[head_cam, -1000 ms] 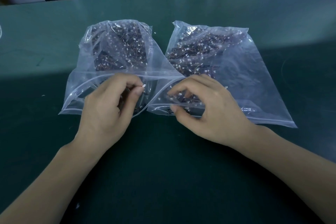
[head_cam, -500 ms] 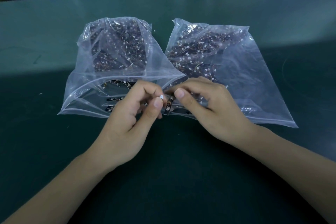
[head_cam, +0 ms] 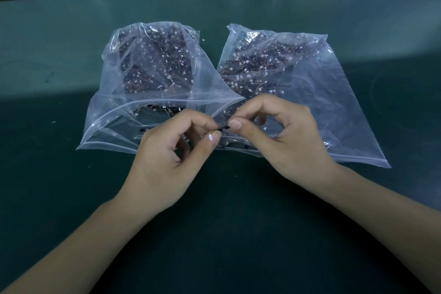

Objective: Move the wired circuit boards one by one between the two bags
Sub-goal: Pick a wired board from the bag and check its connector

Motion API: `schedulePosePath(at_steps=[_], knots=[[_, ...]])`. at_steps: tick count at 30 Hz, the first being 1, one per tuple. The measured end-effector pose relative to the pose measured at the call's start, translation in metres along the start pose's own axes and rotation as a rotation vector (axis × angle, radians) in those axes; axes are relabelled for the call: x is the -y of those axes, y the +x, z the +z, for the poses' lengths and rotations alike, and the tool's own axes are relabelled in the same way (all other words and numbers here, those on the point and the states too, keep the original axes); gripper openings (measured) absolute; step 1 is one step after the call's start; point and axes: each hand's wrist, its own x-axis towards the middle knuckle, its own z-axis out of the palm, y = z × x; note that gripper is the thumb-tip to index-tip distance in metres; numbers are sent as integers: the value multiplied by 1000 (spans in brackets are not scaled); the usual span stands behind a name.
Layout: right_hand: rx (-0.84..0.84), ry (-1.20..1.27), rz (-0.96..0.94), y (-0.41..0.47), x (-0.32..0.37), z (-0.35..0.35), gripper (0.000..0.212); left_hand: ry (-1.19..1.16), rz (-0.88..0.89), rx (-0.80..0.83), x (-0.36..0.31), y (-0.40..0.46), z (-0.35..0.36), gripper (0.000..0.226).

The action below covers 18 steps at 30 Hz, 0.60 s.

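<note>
Fingers of both hands meet on one small wired circuit board (head_cam: pixel 220 129), right between the two bag mouths. The left hand (head_cam: pixel 167 157) pinches it with thumb and first finger from 8 o'clock. The right hand (head_cam: pixel 281 136) pinches its other end from 3 o'clock. The board is dark and thin, and a tiny white plug shows at the left thumb tip. It hangs just above the table, not inside either bag.

It looks like a hand-over step: one board is passing from one hand to the other. Which bag it came from, the picture does not tell.

Next, one hand needs to let go so the other can carry the board into a bag. The thin wire could snag on fingers or on the bag's lip, so a slow, gentle move seems best.

At 10 o'clock from the hands lies the left bag (head_cam: pixel 114 112), its mouth wide open toward the person. At 2 o'clock lies the right bag (head_cam: pixel 334 102). Both are clear plastic and full of dark boards with white plugs. They rest side by side on the green table (head_cam: pixel 71 198).
</note>
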Motion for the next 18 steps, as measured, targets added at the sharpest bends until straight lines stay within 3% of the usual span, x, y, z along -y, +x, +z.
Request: schedulePosePath(at_steps=[5, 18], knots=[[42, -93, -40, -1, -2, 1, 4, 54, 23, -110, 0, 2, -3, 5], [39, -99, -74, 0, -2, 0, 5, 104, 75, -98, 1, 2, -5, 4]])
